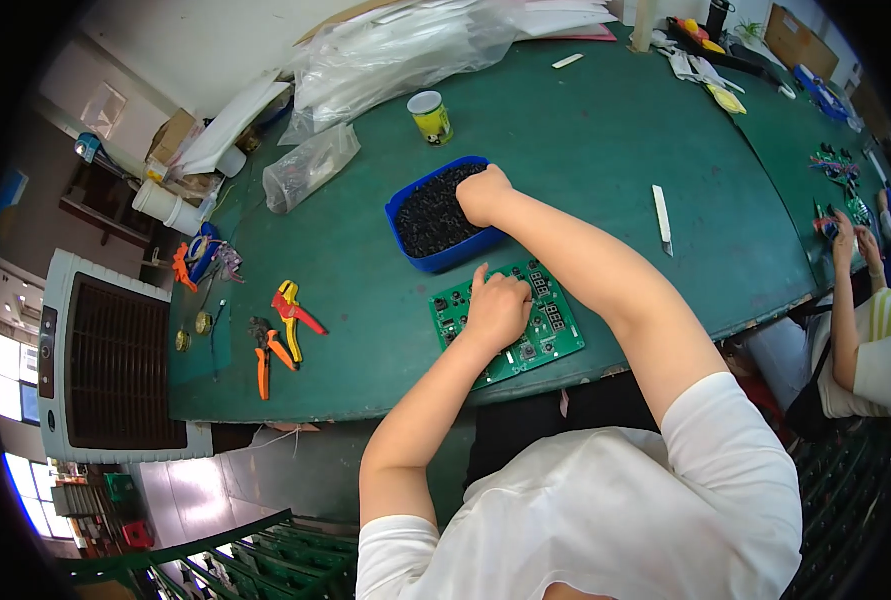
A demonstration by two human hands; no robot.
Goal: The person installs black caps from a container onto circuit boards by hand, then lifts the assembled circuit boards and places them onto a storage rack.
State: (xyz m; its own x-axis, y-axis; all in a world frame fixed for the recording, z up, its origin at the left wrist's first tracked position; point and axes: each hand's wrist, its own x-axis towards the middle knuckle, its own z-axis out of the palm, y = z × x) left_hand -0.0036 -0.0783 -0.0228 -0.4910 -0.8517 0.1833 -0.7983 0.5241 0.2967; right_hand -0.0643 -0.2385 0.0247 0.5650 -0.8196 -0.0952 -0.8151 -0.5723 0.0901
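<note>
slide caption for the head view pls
Left hand over a green circuit board, right hand in a blue bin of black parts.

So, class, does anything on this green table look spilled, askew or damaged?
Nothing clearly stands out. The black parts sit inside the blue bin without visible spill, and what shows of the circuit board under the left hand looks undamaged.

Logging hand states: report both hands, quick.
Left hand: curled over the green circuit board; grip can't be told.
Right hand: at black parts in blue bin; grip hidden, can't tell.
</note>
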